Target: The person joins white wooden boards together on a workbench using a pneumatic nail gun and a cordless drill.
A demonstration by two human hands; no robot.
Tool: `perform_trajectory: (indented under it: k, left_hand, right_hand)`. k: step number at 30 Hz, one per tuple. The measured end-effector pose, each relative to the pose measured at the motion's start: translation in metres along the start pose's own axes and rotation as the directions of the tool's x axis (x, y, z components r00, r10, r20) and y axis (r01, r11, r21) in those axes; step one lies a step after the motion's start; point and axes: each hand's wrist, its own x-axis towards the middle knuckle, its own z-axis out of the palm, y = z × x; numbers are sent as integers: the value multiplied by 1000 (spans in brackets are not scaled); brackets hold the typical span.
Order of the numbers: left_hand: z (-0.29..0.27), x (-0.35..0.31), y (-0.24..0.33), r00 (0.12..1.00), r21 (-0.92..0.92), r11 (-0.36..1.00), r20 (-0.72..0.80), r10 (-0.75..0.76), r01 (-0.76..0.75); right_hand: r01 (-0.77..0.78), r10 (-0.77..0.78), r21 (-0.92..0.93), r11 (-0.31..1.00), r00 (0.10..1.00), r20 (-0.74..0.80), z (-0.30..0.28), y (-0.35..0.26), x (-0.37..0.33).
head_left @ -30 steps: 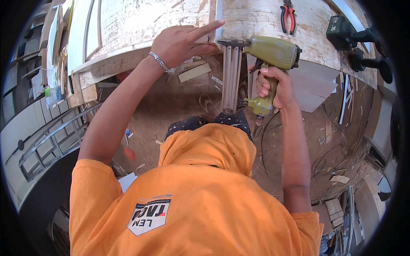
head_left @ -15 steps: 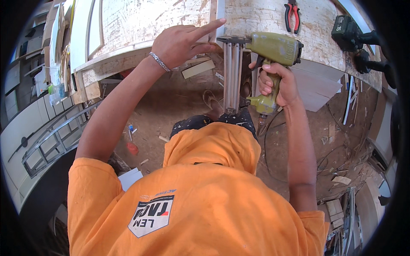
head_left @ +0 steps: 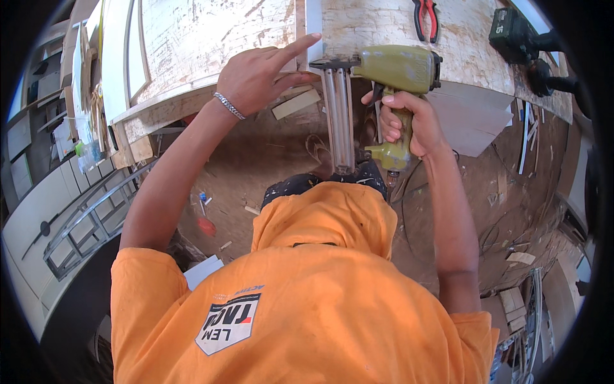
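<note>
My right hand (head_left: 409,125) is wrapped round the grip of an olive-green pneumatic nail gun (head_left: 393,67). The gun lies on its side in the air, its nose at the near end of a narrow white strip (head_left: 313,19) on the workbench. Its long silver magazine (head_left: 339,121) points back toward my body. My left hand (head_left: 252,77), with a chain bracelet at the wrist, rests at the bench's front edge. Its index finger stretches to the strip, and the thumb sits apart from it, near the gun's nose. The other left fingers are partly hidden.
Red-and-black pliers (head_left: 425,19) lie on the scuffed workbench (head_left: 384,29). Dark cordless tools (head_left: 515,35) stand at its right end. A pale panel (head_left: 467,118) leans below the bench. An air hose and wood scraps litter the floor; a metal frame (head_left: 93,217) is at left.
The whole view has shifted slightly, so bench, hands and nail gun appear farther left. Both hands and the gun keep about the same place against the strip.
</note>
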Motion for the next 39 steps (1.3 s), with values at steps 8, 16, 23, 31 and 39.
perform_trajectory:
  k: [8,16,23,31,39]
  left_hand:
    - [5,3,-5,973,-91,989,-212,94,-115]
    - [6,-6,-7,978,-245,964,-201,57,-106]
    - [-3,-1,-5,964,-99,980,-221,148,-173]
    - [4,0,-10,959,13,986,-232,166,-167]
    - [-8,2,-5,974,-139,971,-144,174,-194]
  right_hand:
    - [-20,20,-14,1000,1000,12,-4,-3,1]
    - [-22,24,-49,999,999,31,-5,-9,-2]
    - [-11,12,-39,999,1000,22,-6,-7,1]
    - [-35,35,1,999,999,10,-3,-6,0]
    - [-38,37,17,999,998,40,-3,-11,-4]
